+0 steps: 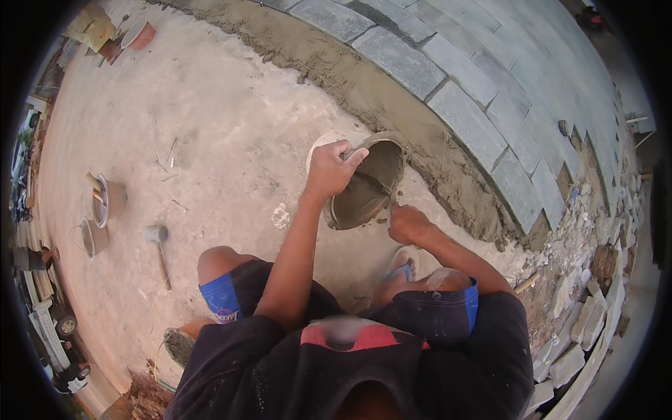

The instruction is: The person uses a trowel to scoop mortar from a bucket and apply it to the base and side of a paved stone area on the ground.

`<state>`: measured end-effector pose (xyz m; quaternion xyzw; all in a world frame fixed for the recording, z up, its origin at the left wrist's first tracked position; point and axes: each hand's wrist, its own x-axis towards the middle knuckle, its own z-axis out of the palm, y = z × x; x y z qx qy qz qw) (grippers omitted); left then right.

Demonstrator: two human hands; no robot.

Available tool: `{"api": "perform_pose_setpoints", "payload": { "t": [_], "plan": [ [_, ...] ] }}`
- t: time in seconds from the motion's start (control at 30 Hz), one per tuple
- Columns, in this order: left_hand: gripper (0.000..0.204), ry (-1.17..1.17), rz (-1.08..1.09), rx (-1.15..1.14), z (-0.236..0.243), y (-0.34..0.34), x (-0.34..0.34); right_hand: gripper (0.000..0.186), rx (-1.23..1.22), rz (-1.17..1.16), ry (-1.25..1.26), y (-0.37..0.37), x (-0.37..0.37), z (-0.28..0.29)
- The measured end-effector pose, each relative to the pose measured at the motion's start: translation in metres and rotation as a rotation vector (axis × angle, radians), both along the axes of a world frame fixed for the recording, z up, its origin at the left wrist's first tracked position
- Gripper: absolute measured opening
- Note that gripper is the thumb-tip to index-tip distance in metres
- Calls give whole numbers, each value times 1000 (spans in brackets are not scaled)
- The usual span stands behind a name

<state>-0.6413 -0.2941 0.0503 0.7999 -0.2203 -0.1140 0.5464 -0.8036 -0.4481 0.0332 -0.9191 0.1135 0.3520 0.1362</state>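
A bucket (343, 225) lies tipped over on the ground in front of me, its mouth turned toward the mortar bed and wet grey mortar (367, 196) inside. The fingers of my left hand (334, 168) are closed over its upper rim. My right hand (409, 224), just off the lower right side of the mouth, is closed round the handle of a trowel (387, 189). Its thin neck reaches into the bucket, and the mortar mostly hides the blade. Beyond the bucket, a strip of wet mortar (392, 105) runs along the edge of the grey stone paving (483, 133).
A mallet (158, 241) lies on the concrete to the left, near two buckets (112, 199). Another mortar-filled bucket (183, 343) sits by my left leg. Stone offcuts (568, 360) and rubble line the right side. A reddish basin (138, 33) stands far left.
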Motion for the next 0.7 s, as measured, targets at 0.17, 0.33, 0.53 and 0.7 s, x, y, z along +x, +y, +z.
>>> {"api": "perform_pose_setpoints", "payload": {
  "t": [0.17,0.33,0.53,0.7],
  "plan": [
    [49,71,47,-62,-12,16,11,38,-13,-20,-276,-1,23,30],
    [48,19,-1,-44,-4,9,5,35,-92,-171,-248,14,35,-32],
    [47,-18,-39,-13,-5,9,-2,29,197,164,52,16,29,-4],
    [50,93,38,-90,-8,20,13,33,221,-108,-315,-13,26,0]
  ]
}}
